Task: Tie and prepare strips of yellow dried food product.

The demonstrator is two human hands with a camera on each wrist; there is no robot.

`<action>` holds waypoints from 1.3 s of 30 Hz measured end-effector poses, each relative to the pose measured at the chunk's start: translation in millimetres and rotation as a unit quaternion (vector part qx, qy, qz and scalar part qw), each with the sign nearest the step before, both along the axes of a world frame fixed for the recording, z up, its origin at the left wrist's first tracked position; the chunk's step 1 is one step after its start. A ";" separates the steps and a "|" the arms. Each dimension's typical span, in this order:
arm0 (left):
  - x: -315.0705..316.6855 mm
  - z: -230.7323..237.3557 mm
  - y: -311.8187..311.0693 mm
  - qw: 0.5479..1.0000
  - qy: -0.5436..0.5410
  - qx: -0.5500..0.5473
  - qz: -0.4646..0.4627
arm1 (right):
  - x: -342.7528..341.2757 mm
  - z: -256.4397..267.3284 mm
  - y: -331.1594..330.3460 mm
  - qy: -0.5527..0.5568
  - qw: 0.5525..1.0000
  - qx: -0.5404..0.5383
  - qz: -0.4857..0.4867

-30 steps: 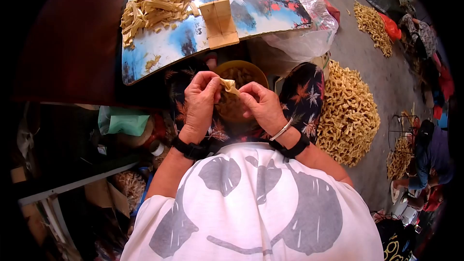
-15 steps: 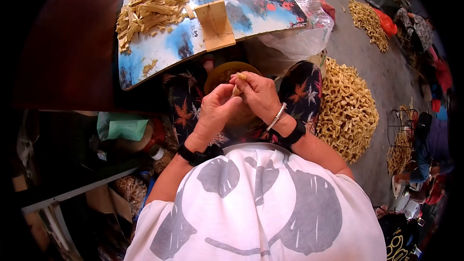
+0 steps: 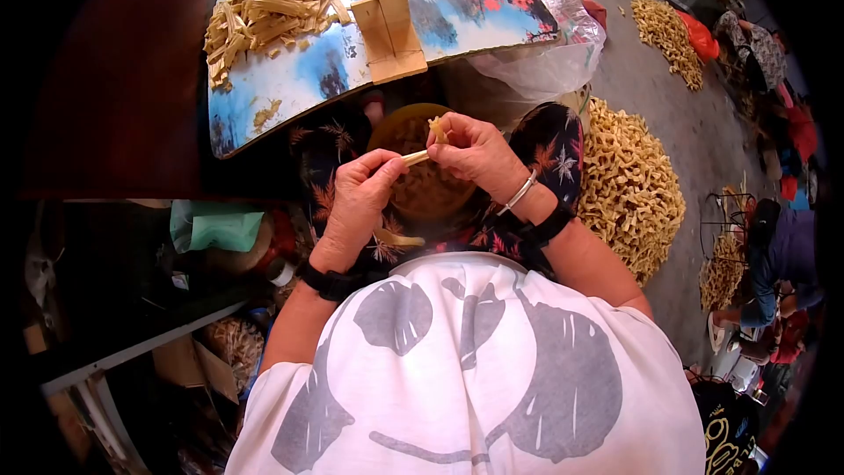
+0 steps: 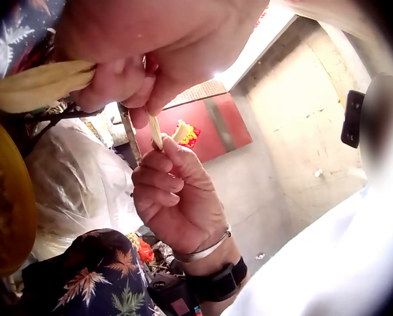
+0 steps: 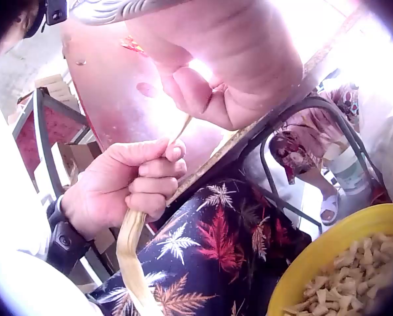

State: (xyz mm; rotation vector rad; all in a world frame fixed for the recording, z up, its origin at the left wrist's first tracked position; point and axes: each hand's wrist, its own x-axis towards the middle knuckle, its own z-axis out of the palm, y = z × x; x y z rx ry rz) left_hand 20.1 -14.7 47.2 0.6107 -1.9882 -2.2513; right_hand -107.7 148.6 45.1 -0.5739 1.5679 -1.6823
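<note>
**Pinched from both sides**

Pinching pale strip [image 3: 416, 158] between fingers of left hand [image 3: 356, 207] and right hand [image 3: 485, 158] — trailing second strip [image 5: 129, 253] below left. Positioned near yellow basin [image 5: 321, 245] of short pieces [image 5: 348, 271], beside large heap [image 3: 631, 193] — facing patterned table [image 3: 294, 79].

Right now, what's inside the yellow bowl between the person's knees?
The yellow bowl holds many small, pale pieces. They hide whatever lies beneath them; in the head view, the right hand also covers part of the bowl.
</note>
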 end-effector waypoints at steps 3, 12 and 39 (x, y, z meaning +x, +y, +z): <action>-1.3 -2.6 -9.2 0.997 -0.024 0.055 -0.039 | -6.3 -1.5 -1.2 -0.075 0.997 0.003 0.023; -85.5 25.5 -57.7 0.882 0.178 -0.436 0.013 | -68.0 23.6 -60.1 0.198 0.973 0.000 -0.117; -79.4 26.2 -33.9 0.989 0.138 0.000 0.045 | -40.9 33.0 -39.7 0.399 0.905 0.118 -0.092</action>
